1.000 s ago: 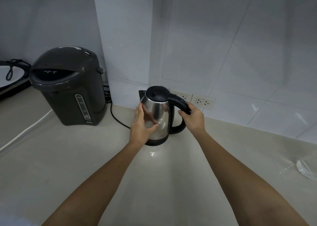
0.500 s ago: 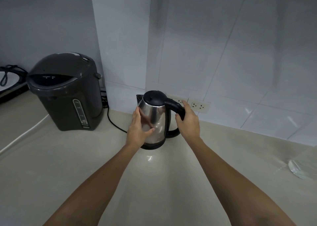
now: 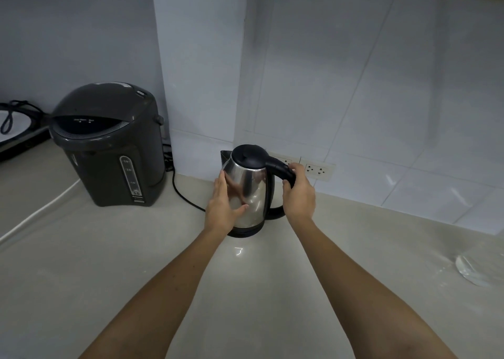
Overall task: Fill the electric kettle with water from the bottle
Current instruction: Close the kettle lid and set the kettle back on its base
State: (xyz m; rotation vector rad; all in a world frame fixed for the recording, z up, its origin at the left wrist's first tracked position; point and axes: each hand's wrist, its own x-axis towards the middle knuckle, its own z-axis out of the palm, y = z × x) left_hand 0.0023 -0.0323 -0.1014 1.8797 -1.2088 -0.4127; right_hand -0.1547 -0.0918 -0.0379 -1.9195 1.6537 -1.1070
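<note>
A steel electric kettle (image 3: 252,192) with a black lid and black handle stands upright on its dark base, near the tiled back wall. Its lid is down. My right hand (image 3: 298,195) is wrapped around the handle. Flat against the kettle's left side rests my left hand (image 3: 222,208), fingers together. At the right edge of the counter lies a clear plastic bottle (image 3: 471,270), only partly in view.
A large dark grey hot-water dispenser (image 3: 109,146) stands to the left, with a black cord (image 3: 185,195) running along the counter behind the kettle. Wall sockets (image 3: 317,170) sit just behind the handle. A white cable (image 3: 41,214) crosses the counter at far left.
Both hands have stayed on the kettle. The view has shifted slightly, and the kettle seems to have stayed in place on its base.
</note>
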